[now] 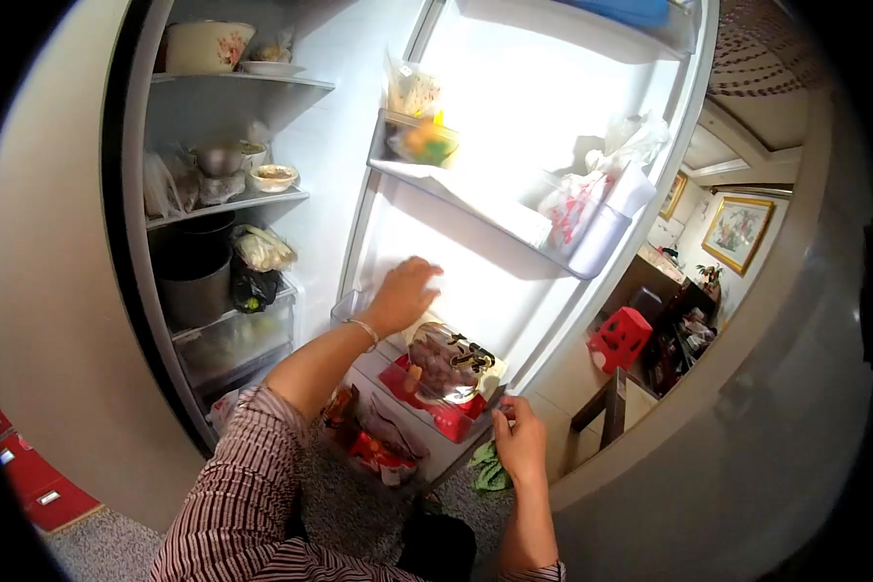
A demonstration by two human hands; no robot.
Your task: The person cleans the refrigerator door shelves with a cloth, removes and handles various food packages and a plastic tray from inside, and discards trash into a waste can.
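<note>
While the left hand (pixel 401 298) hovers empty, fingers loosely spread, at eleven o'clock from the packet (pixel 446 363), the wall of the door bin (pixel 345 308) likely keeps it from tipping out; the right hand (pixel 522 446) curls at four o'clock, its hold unclear.
</note>
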